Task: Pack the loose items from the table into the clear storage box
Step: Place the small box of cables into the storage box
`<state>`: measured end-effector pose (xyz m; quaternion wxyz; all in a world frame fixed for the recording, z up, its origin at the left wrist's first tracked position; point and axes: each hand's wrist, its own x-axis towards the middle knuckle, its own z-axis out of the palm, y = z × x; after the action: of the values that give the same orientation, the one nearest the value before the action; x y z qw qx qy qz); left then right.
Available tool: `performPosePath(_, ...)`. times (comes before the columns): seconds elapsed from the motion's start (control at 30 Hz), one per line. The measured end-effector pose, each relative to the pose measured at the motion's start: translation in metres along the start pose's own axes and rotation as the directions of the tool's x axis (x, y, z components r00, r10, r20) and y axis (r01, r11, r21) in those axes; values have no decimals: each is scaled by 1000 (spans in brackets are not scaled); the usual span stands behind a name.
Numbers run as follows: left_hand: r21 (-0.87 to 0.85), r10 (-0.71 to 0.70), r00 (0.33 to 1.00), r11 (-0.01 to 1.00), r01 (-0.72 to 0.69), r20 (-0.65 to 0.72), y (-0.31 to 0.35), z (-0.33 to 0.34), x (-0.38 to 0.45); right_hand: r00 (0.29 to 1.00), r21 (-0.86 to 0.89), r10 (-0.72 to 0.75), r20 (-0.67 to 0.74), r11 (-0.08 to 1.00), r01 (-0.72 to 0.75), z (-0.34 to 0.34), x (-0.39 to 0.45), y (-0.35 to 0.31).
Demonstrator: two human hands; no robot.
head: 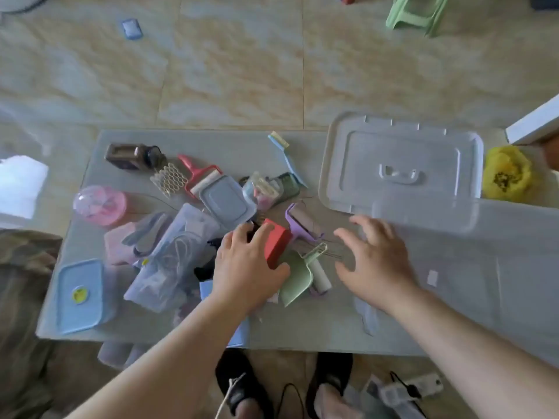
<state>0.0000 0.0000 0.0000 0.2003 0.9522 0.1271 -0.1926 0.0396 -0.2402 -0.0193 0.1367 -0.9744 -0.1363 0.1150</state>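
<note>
A heap of loose items covers the grey table (pixel 302 328). My left hand (pixel 246 264) grips a small red box (pixel 276 244) in the middle of the heap. My right hand (pixel 373 255) hovers open, fingers spread, just right of a purple lint roller (pixel 304 223) and a green lint roller (pixel 298 276). The clear storage box (pixel 490 267) stands at the right, its near wall blurred. Its clear lid (pixel 402 164) lies flat behind it.
Also on the table: a pink round case (pixel 99 205), a blue lidded container (pixel 80 294), a clear zip pouch (pixel 172 258), a red roller with a grey lid (pixel 223 196), a brown bottle (pixel 133 155), a yellow flower (pixel 506 172). My feet show below the front edge.
</note>
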Motion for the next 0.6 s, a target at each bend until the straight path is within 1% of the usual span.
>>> performPosePath(0.03, 2, 38, 999, 999, -38, -7, 4, 14, 7, 999, -5, -8, -45, 1000, 8, 7, 2, 10)
performPosePath(0.07, 15, 68, 997, 998, -67, -34, 9, 28, 15, 993, 7, 26, -112, 1000, -26, 13, 4, 20)
performPosePath(0.17, 65, 159, 985, 986, -155, -64, 20, 66, 38, 971, 93, 152, -186, 986, -136, 35, 3, 46)
performPosePath(0.23, 98, 247, 962, 967, -236, -117, 26, 90, 49, 967, 224, 180, -180, 965, -138, 47, 0, 53)
performPosePath(0.3, 121, 359, 918, 932, -343, -167, 30, 109, 58, 972, 369, 202, -123, 918, -144, 54, 2, 56)
performPosePath(0.33, 124, 413, 891, 910, -395, -187, 32, 115, 61, 973, 409, 205, -106, 901, -145, 56, 3, 56)
performPosePath(0.4, 138, 520, 827, 854, -502, -212, 31, 129, 62, 979, 416, 172, -105, 902, -114, 59, 4, 50)
performPosePath(0.47, 158, 592, 769, 806, -571, -241, 24, 138, 56, 989, 406, 121, -87, 911, -76, 63, 2, 39)
performPosePath(0.53, 168, 614, 734, 788, -593, -289, 15, 144, 44, 995, 386, 70, -74, 922, -36, 65, 0, 27)
performPosePath(0.6, 184, 616, 702, 783, -594, -357, 8, 148, 24, 996, 287, -3, -91, 958, 29, 60, -10, 16)
